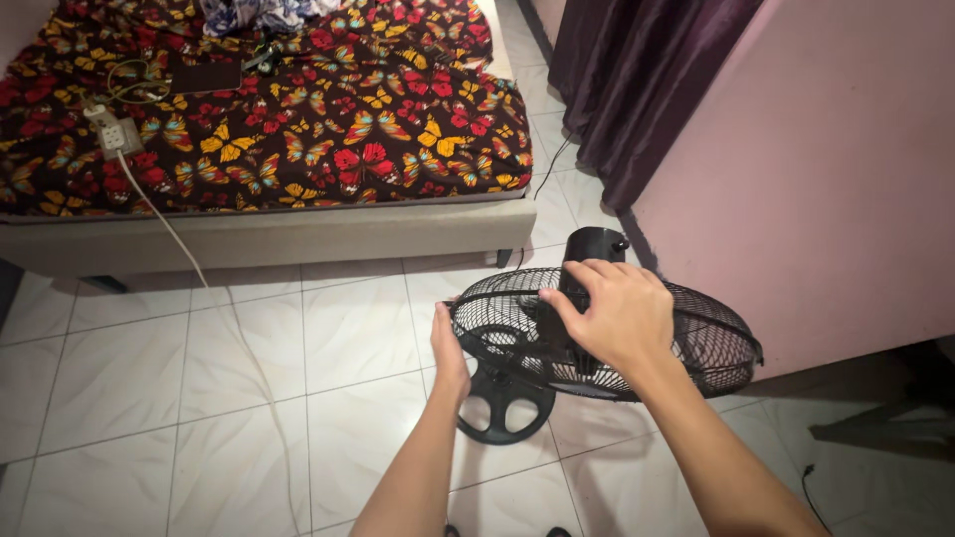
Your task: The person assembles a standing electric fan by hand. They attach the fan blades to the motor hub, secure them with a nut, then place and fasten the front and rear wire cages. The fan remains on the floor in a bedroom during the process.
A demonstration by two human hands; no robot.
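Black fan; butterfly-patterned bedspread; purple curtain

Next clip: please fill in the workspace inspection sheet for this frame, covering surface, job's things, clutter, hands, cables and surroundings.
Surface: white tiled floor, grout lines visible.
Job's things: black floor fan with wire grille tipped face-up; round base on the floor.
Clutter: dark phone-like slab and bunched cloth on the bed.
Hands: left hand grips the grille's rim; right hand lies on top of the grille, fingers curled by the motor housing.
Cables: white power strip on the bed, its cord trailing over the floor; thin black cord by the curtain.
Surroundings: bed with butterfly-print cover, purple curtain, pink wall.
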